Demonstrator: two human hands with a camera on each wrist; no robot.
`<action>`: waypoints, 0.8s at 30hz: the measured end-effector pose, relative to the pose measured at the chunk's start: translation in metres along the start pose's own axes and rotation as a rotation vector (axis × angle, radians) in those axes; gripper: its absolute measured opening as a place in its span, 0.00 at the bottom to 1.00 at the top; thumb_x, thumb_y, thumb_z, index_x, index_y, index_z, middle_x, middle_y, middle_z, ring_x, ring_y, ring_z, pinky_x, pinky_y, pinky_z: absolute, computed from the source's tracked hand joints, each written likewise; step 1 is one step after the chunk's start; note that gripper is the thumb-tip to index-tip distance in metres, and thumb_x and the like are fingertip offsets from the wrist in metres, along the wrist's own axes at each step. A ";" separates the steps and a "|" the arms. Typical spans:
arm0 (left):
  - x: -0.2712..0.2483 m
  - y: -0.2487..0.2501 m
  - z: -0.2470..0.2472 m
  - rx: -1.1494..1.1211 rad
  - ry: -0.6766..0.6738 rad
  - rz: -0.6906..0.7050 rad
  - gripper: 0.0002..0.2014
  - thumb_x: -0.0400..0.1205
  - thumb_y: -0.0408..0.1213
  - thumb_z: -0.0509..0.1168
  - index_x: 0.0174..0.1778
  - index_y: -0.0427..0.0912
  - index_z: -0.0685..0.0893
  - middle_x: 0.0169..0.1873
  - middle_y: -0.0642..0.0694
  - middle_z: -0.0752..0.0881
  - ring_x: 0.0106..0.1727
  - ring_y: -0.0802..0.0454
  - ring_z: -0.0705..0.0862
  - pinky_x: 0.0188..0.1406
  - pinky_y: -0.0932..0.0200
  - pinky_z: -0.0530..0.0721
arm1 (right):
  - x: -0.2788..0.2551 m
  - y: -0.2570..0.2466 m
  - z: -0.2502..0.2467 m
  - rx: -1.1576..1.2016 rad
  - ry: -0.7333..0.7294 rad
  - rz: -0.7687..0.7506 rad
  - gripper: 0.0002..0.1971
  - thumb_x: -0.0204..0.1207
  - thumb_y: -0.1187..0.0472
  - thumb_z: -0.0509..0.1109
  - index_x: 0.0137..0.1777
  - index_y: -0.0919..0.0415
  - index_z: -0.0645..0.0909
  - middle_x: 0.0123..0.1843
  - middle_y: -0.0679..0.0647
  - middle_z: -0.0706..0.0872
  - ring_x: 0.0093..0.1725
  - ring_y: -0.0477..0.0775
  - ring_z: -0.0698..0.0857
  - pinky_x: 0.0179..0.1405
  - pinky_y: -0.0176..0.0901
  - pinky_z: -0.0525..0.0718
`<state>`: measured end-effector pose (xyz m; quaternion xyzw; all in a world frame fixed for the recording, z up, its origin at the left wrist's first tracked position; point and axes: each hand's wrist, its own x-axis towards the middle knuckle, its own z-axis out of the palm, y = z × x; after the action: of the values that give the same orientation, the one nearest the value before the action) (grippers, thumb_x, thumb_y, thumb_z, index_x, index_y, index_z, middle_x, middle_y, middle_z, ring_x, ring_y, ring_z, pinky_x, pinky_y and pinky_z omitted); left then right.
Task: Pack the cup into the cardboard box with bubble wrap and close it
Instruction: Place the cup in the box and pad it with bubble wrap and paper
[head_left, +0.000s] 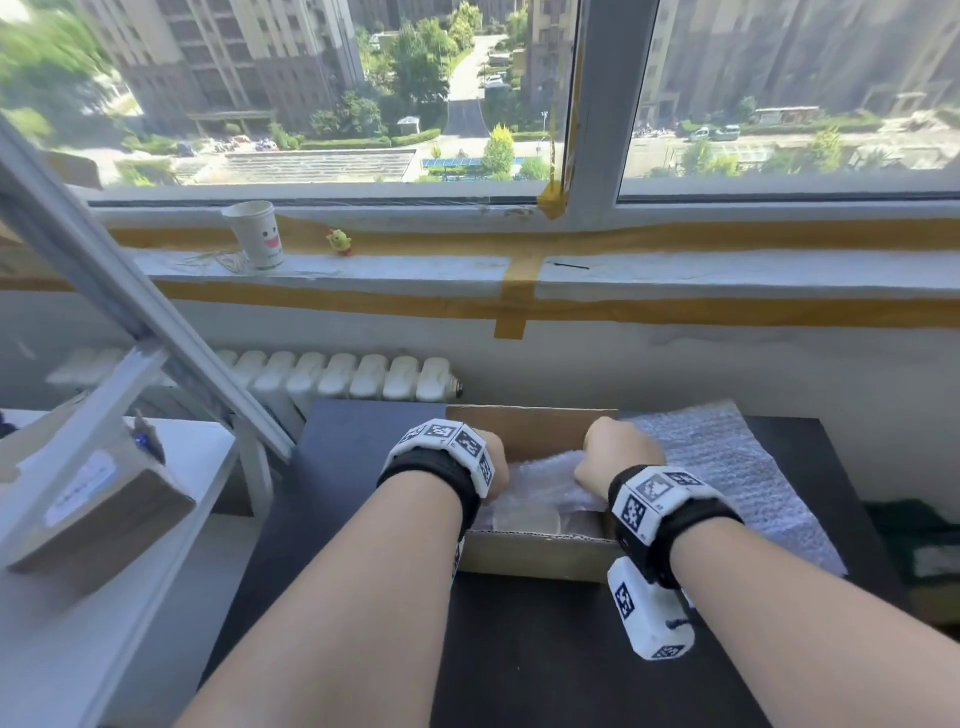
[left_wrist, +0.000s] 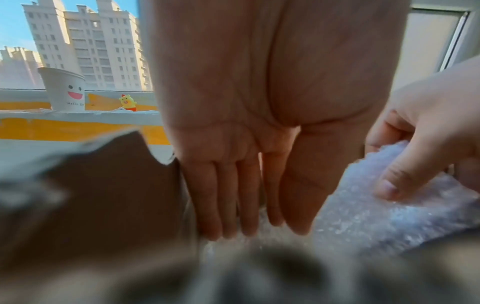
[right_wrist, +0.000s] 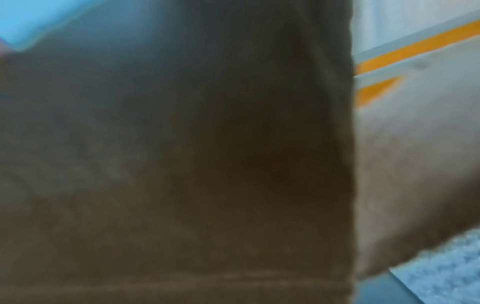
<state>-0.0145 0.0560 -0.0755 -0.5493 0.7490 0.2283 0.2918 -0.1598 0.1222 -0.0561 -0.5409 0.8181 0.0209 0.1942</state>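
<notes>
An open cardboard box (head_left: 535, 556) stands on the dark table (head_left: 545, 654). Bubble wrap (head_left: 545, 467) fills its inside, and a pale rounded shape (head_left: 524, 517) under the wrap may be the cup. My left hand (left_wrist: 246, 144) reaches into the box's left side, its straight fingers (left_wrist: 228, 205) pressing down on the wrap beside the box wall (left_wrist: 103, 195). My right hand (left_wrist: 420, 144) pinches a fold of bubble wrap (left_wrist: 376, 216) between thumb and curled fingers. In the head view both hands' fingers are hidden inside the box. The right wrist view is dark and blurred.
The wrap sheet (head_left: 737, 467) spreads over the table to the right of the box. A smiley paper cup (head_left: 254, 236) and a yellow chick toy (head_left: 340, 241) sit on the windowsill. A radiator (head_left: 332, 376) stands behind the table, a white shelf (head_left: 156, 519) to the left.
</notes>
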 end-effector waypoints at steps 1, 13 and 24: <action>0.007 -0.001 0.005 0.028 -0.011 -0.017 0.16 0.56 0.40 0.62 0.40 0.53 0.82 0.42 0.50 0.87 0.39 0.46 0.85 0.43 0.54 0.82 | -0.002 -0.001 0.001 -0.056 -0.008 -0.016 0.03 0.73 0.65 0.65 0.39 0.58 0.78 0.38 0.55 0.80 0.42 0.60 0.80 0.46 0.45 0.81; 0.018 -0.002 0.024 0.056 0.023 0.038 0.03 0.73 0.38 0.67 0.38 0.45 0.85 0.36 0.49 0.86 0.34 0.51 0.82 0.40 0.61 0.81 | -0.007 -0.041 -0.020 -0.352 0.048 -0.522 0.10 0.76 0.58 0.67 0.54 0.58 0.86 0.54 0.59 0.89 0.53 0.64 0.87 0.47 0.47 0.80; 0.000 -0.010 0.018 0.012 0.012 0.166 0.25 0.75 0.34 0.66 0.69 0.52 0.80 0.49 0.47 0.90 0.46 0.43 0.88 0.31 0.63 0.76 | 0.003 -0.041 0.011 -0.286 -0.532 -0.365 0.21 0.82 0.65 0.55 0.74 0.63 0.73 0.68 0.60 0.83 0.56 0.59 0.85 0.40 0.44 0.81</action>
<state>-0.0020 0.0652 -0.0893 -0.4849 0.7951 0.2441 0.2704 -0.1214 0.1056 -0.0596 -0.6755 0.6175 0.2405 0.3234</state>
